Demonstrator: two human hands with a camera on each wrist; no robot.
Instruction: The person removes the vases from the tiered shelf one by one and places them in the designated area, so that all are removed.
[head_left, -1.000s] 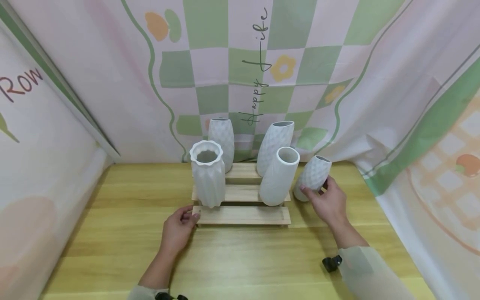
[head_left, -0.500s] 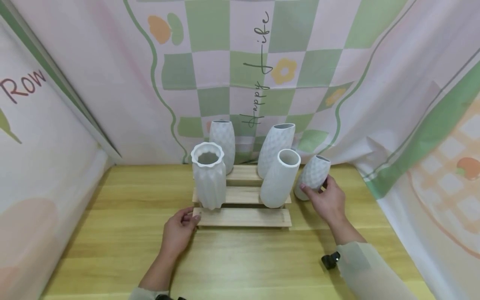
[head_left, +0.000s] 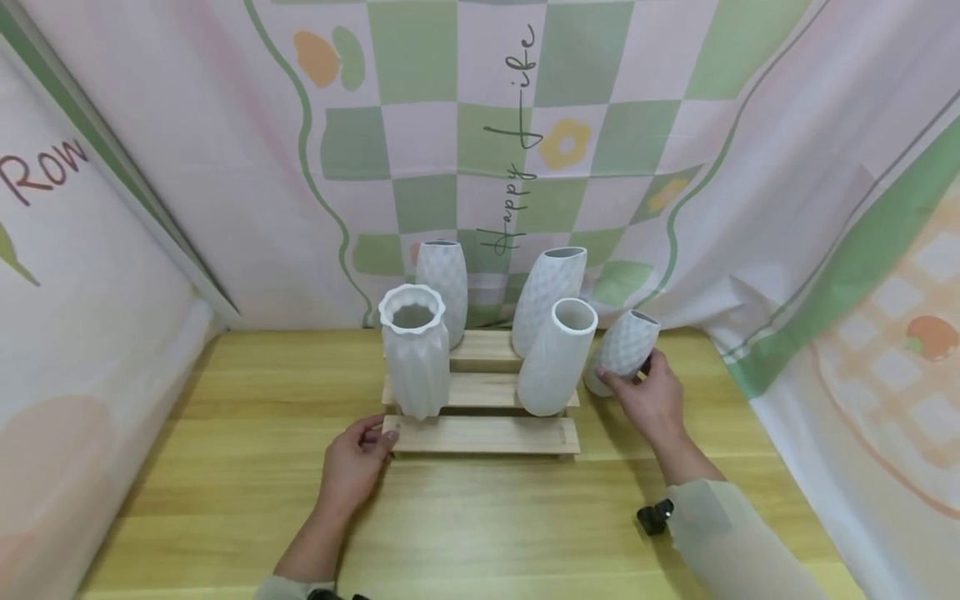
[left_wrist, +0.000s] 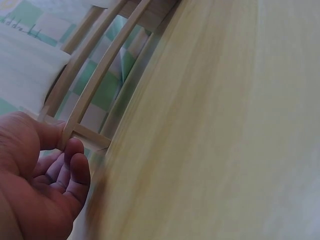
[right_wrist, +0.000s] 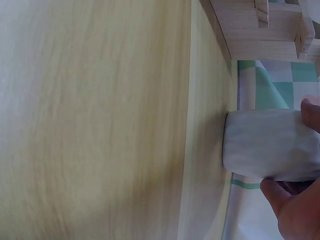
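Observation:
My left hand [head_left: 352, 467] pinches the front left corner of a stepped wooden rack [head_left: 480, 435], thumb above and fingers below, as the left wrist view shows. To the right of the rack, my right hand [head_left: 651, 398] grips a small white vase [head_left: 626, 346] with a diamond-patterned surface, thumb and fingers on its two sides. In the right wrist view the vase [right_wrist: 267, 145] has its base at or very near the tabletop. On the rack's middle step stand a fluted vase [head_left: 416, 367] with a scalloped rim and a slant-topped round vase [head_left: 555, 362].
Two taller textured vases, a left one [head_left: 442, 287] and a right one [head_left: 551, 292], stand on the rack's top step. The rack's front step holds nothing. A wood-grain table [head_left: 480, 525] lies below, with a printed curtain [head_left: 420, 142] behind it.
My right hand and the small vase have shifted very slightly left, towards the rack. My left hand keeps its hold on the rack corner.

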